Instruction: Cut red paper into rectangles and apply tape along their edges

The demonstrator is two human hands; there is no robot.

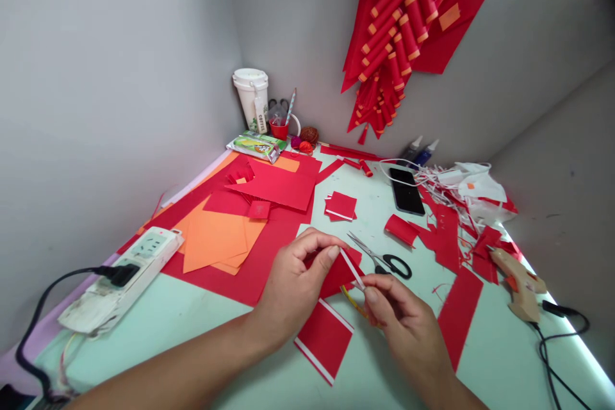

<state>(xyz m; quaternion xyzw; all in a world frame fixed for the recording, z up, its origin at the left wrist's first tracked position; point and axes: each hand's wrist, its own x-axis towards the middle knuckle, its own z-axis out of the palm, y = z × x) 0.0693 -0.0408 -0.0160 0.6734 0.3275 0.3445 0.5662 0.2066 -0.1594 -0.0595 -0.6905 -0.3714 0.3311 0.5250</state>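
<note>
My left hand (293,278) pinches a small red paper piece (335,280) between thumb and fingers. A narrow white strip (352,268) runs along that paper's edge. At the strip's lower end, my right hand (406,317) has its thumb and forefinger closed on the edge. Below both hands lies a red paper square (325,338) with white strips on two opposite edges. A yellow curved edge (354,301) shows between the hands, mostly hidden. Just beyond them are black-handled scissors (384,261), blades partly apart, and a small stack of red squares (341,205).
Orange sheets (214,234) and large red sheets (283,182) cover the left side. A power strip (122,278) stands at the left edge. Rightward are a phone (406,191), red scraps (446,240) and a corded glue gun (519,282). A white cup (252,99) stands at the back.
</note>
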